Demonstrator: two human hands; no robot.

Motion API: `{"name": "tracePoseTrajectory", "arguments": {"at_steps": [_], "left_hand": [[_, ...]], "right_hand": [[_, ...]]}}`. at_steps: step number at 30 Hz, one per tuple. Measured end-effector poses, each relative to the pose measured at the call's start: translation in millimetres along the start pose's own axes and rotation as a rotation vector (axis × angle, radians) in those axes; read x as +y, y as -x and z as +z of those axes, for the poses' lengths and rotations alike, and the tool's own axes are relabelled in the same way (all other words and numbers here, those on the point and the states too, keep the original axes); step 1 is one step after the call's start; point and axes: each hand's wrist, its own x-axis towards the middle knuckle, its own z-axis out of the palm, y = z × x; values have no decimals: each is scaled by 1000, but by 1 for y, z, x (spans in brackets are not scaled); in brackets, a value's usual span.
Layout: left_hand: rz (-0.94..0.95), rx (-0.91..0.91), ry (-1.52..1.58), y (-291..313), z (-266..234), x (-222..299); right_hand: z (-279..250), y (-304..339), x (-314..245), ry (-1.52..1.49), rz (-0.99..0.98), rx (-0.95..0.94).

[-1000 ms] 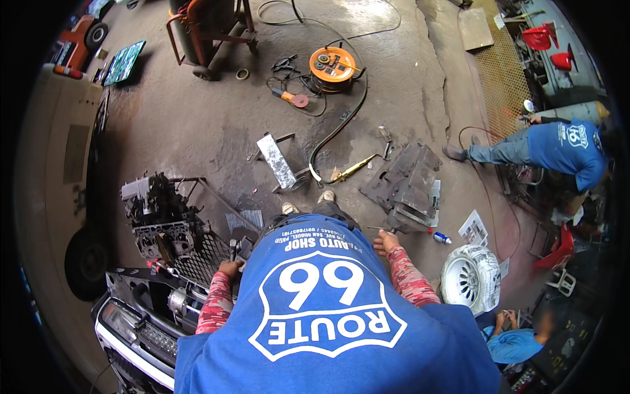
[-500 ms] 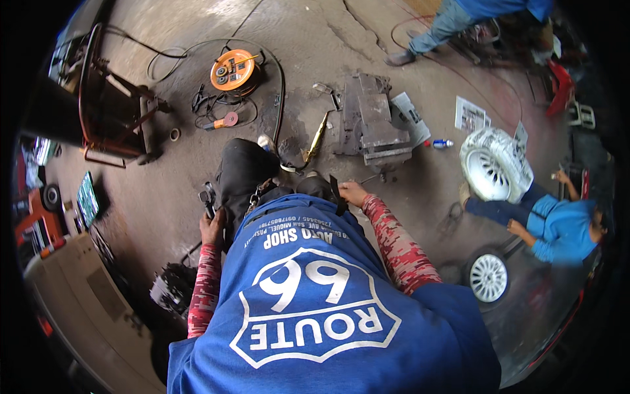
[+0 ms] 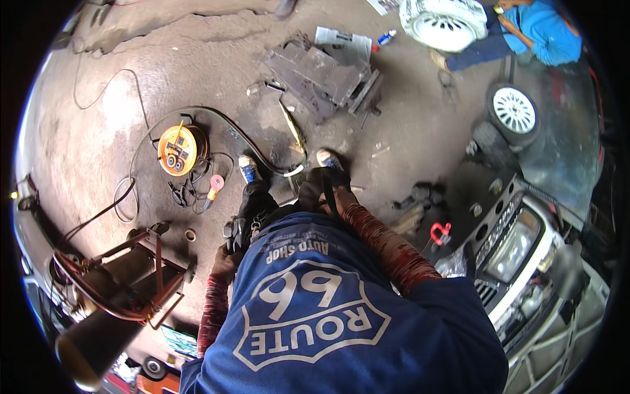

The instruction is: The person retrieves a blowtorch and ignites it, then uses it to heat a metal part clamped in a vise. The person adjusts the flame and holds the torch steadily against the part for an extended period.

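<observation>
My left hand [image 3: 226,261] is at my left hip, fingers curled at a dark grey object [image 3: 235,231] of a kind I cannot make out. At the front of my waist, my right hand [image 3: 340,198] is closed around a black strap [image 3: 329,187]; part of its fingers is hidden. On the floor before my shoes lies a long yellowish tool [image 3: 293,126], next to a dark hose [image 3: 230,131] that curves leftward. A heavy dark metal assembly [image 3: 318,75] rests beyond it.
Left on the floor are an orange cable reel [image 3: 177,150], an angle grinder [image 3: 213,190] and a rusty red cart [image 3: 125,276]. A white-spoked wheel [image 3: 514,109] and a car front [image 3: 515,246] are at right. A seated person [image 3: 548,33] is at upper right beside a covered wheel [image 3: 443,25].
The view has swung to the right, bringing the car front and both my shoes into sight. The reel now appears lower left. My right hand stays at the strap.
</observation>
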Motion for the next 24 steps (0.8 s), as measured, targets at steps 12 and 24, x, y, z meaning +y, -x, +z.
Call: {"name": "tracePoseTrajectory", "arguments": {"at_steps": [12,24], "left_hand": [[-422,-275,-14,-158,15,51],[93,-465,-599,-483,99,-86]], "right_hand": [[68,85,-24,-514,309,-474],[157,-274,135,-933,136,-502]]}}
